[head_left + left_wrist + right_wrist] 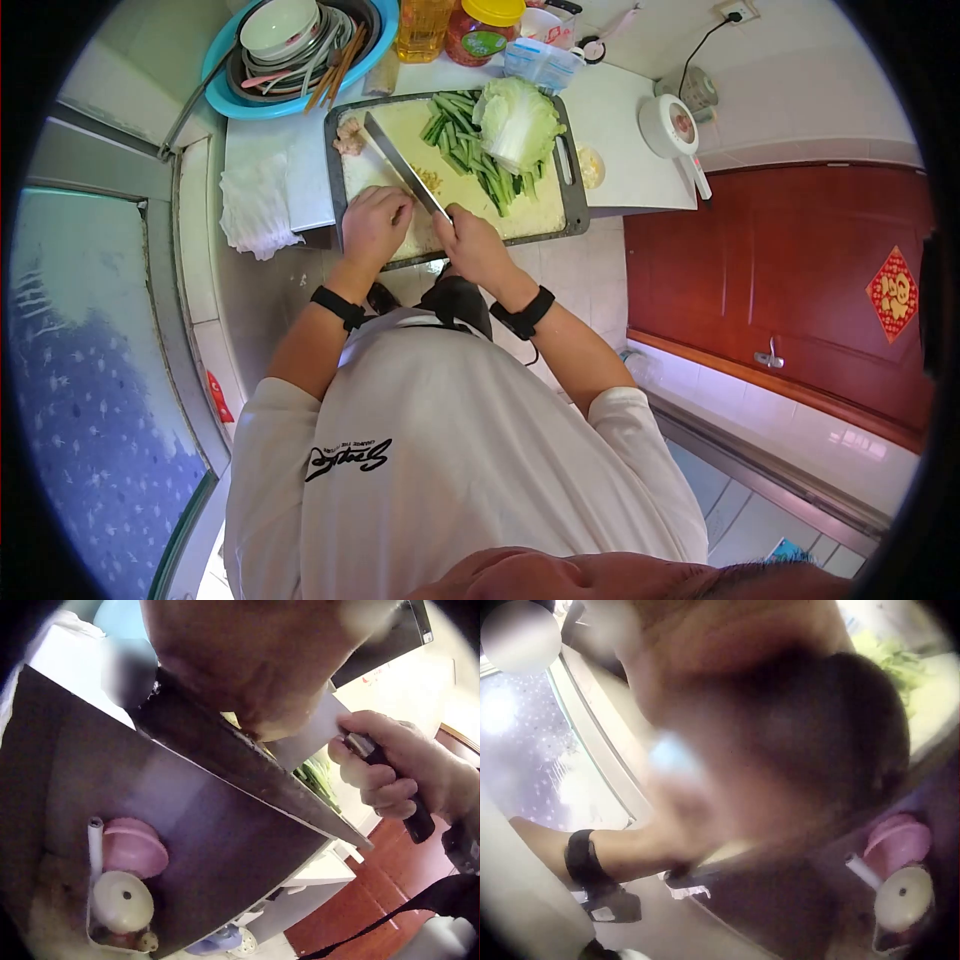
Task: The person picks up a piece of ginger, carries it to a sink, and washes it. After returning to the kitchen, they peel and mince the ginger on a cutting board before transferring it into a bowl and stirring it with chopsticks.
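My right hand grips the black handle of a kitchen knife. Its broad blade slants across the left half of the cutting board, tip toward the far left. Just left of the blade, my left hand is at the board's near left part with fingers bent; I cannot tell whether it holds something beneath. Small yellowish chopped bits lie right of the blade. A pale pinkish, knobbly piece lies at the board's left edge. Cut green stalks and a leafy cabbage lie on the right half.
Behind the board stand a blue basin with bowls and chopsticks, an oil bottle and a yellow-lidded jar. A white cloth hangs at the left counter edge. A white-handled pan sits right. A pink basin is below the counter.
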The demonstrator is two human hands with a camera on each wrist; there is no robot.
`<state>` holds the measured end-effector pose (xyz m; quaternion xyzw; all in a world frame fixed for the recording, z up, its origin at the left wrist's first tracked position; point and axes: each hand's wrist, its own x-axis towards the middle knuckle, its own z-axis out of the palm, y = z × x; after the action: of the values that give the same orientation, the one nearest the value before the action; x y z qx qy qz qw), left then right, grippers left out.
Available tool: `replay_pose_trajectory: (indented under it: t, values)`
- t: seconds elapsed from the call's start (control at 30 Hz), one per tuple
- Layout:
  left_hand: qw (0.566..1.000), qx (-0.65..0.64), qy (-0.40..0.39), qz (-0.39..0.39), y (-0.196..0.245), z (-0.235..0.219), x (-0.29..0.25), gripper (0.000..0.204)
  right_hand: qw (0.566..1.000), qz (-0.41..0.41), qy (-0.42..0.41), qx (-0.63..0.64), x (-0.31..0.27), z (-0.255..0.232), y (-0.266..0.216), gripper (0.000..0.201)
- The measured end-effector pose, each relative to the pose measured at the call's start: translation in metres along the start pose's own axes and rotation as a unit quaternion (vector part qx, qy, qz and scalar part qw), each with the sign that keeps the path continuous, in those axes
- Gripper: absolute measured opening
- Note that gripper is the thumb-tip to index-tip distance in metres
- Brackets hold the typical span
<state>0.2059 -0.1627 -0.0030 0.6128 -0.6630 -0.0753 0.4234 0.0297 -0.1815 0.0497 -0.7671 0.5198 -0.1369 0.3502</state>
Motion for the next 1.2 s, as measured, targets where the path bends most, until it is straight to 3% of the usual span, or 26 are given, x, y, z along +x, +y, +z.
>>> replay_pose_trajectory:
  t: [0.23,0.47,0.67,0.87,1.2]
  values:
    - [1.0,-0.009,0.009,0.005,-0.001,-0.001,-0.002,0.003,0.995,0.056,-0.05,0.064,-0.018,-0.013,-0.007,0.035]
    - [1.0,0.008,0.0,0.012,0.003,-0.002,-0.001,0.004,0.999,0.018,-0.044,0.019,-0.02,-0.014,0.001,0.038]
    - [1.0,-0.001,0.005,0.014,-0.001,0.0,0.002,0.004,0.994,0.032,-0.106,-0.003,-0.012,-0.03,0.005,0.043]
    - [1.0,0.006,-0.002,0.013,-0.001,0.001,-0.002,0.003,0.997,0.032,-0.016,0.063,0.005,-0.002,0.013,0.042]
    - [1.0,-0.008,0.007,0.008,0.007,-0.005,0.0,0.004,0.995,0.045,-0.038,0.079,-0.014,-0.011,0.005,0.038]
